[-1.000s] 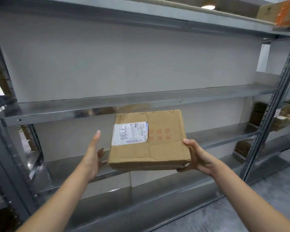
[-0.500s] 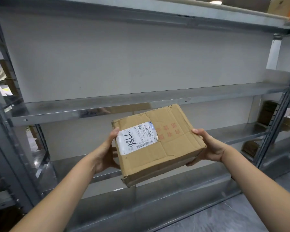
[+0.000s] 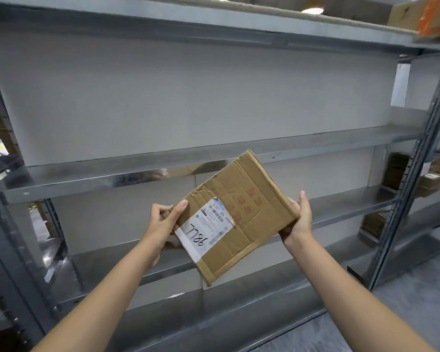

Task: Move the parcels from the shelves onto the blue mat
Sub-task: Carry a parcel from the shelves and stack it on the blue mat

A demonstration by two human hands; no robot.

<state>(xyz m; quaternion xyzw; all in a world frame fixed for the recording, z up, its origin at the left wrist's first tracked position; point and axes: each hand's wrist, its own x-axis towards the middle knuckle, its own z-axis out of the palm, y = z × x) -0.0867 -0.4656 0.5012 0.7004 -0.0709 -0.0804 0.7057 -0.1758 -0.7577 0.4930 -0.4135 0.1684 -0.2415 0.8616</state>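
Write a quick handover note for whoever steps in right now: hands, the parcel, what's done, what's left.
Left hand: grips the parcel by its left edge, thumb on top.
Right hand: holds its right corner.
Parcel: tilted, in the air before the shelves, label up.
Done: this parcel is off the shelf.
Left: carry it to the blue mat, not in view; another box sits on the top shelf.

A parcel stockroom: grey metal racking point(image 3: 214, 158) (labelled cardboard boxes point(image 3: 428, 182) on neighbouring bays).
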